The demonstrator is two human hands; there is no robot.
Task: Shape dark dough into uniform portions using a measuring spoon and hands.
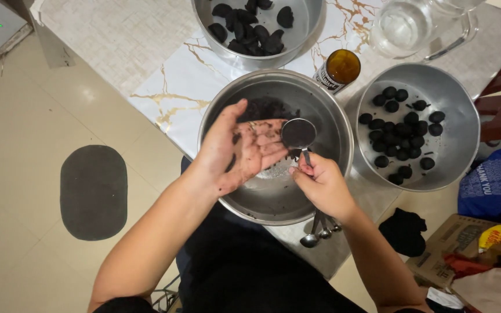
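My left hand (240, 146) is held open, palm up, over a steel mixing bowl (320, 110), and its palm and fingers are smeared with dark crumbs. My right hand (322, 184) grips the handle of a round metal measuring spoon (298, 133), whose cup sits against my left fingertips. Other spoons of the same set (319, 230) dangle below my right hand. A dark crumbly mass (265, 108) lies at the far side of the bowl.
At the right, a steel bowl (456, 145) holds several dark round balls (400, 130). At the top, another bowl (305, 26) holds dark lumps. An amber jar (338, 69), a glass pitcher (404, 26), a dark floor mat (93, 191) and a cardboard box (453, 240) are around.
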